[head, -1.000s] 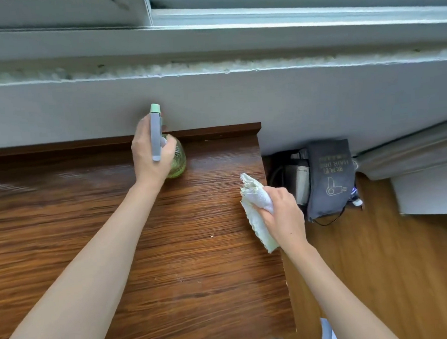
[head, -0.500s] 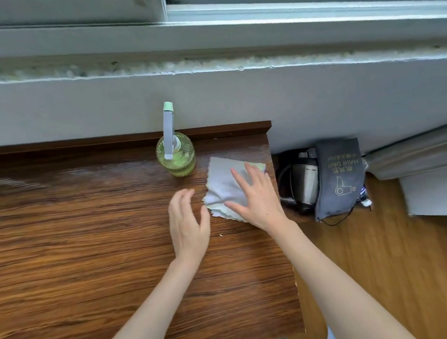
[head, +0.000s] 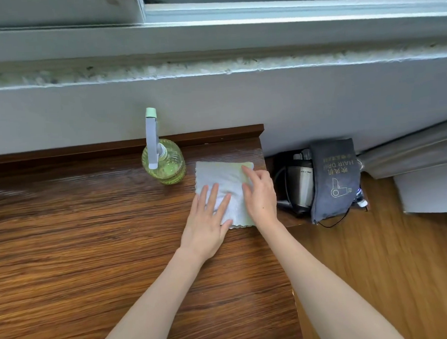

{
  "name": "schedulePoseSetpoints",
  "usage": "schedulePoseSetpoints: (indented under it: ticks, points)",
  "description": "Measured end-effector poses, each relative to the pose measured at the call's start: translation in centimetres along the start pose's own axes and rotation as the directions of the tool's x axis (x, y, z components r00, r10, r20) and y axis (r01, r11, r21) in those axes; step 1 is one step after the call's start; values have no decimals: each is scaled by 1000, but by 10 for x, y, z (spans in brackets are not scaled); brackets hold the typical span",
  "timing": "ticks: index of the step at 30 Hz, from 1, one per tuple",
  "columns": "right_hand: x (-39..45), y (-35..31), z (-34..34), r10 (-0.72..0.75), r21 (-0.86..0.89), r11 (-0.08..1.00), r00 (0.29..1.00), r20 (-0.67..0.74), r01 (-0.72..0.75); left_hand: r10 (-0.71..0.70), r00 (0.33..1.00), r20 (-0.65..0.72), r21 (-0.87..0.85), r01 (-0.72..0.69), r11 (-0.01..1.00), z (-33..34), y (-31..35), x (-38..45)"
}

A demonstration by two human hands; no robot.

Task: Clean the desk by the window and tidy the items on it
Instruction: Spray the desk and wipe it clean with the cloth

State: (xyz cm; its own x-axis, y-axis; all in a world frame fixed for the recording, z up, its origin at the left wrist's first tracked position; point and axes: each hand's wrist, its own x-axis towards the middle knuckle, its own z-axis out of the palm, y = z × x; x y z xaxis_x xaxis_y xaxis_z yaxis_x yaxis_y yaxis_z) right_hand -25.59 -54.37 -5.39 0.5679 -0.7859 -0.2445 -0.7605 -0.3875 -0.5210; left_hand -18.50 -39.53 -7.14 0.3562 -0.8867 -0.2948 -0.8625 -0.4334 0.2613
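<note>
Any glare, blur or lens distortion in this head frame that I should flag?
Head view: pale daylight sheen on the desk at its left and around the spray bottle; wide-angle bending of the window sill; floor at right slightly smeared; both hands and the cloth reasonably sharp.

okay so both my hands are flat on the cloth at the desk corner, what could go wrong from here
Two likely risks. The cloth lies right at the desk corner, so a rightward wipe by your right hand could push it off onto the kettle below. The spray bottle stands beside the cloth; your left hand sweeping left might tip it.
</note>
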Motion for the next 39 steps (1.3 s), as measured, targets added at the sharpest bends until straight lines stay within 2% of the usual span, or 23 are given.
schedulePoseSetpoints:
  ticks: [4, 9, 13, 19, 24, 29, 35, 39]
  points:
    - [17, 2, 2, -73, -83, 994, 997, -7, 72, -61, 998, -3, 2, 61, 998, 3, 7, 9]
    - [44, 0, 5, -206, -168, 967, 975, -79, 191, -101, 995, -3, 48, 101, 994, -8, 4, 32]
    - [67, -4, 4, -186, -223, 963, 973, -136, 153, -117, 993, 16, 96, 115, 989, -19, 3, 54]
    - [63, -5, -5, -174, -290, 946, 982, -72, 146, -106, 993, 43, 154, 98, 983, -27, 4, 57]
    - [26, 11, -10, -337, -398, 865, 941, -11, 305, -83, 996, 19, 164, 78, 983, -33, 7, 37]
    - [-37, 11, -17, -341, -354, 858, 928, 149, 372, -124, 992, -33, 110, 127, 986, -37, 14, -10]
    - [-117, 8, -34, -275, -284, 905, 945, 176, 316, -197, 980, -7, 50, 198, 979, -33, 33, -79]
    - [-167, 23, -45, -166, -234, 953, 978, 129, 193, -157, 986, 55, 48, 155, 987, -31, 52, -113]
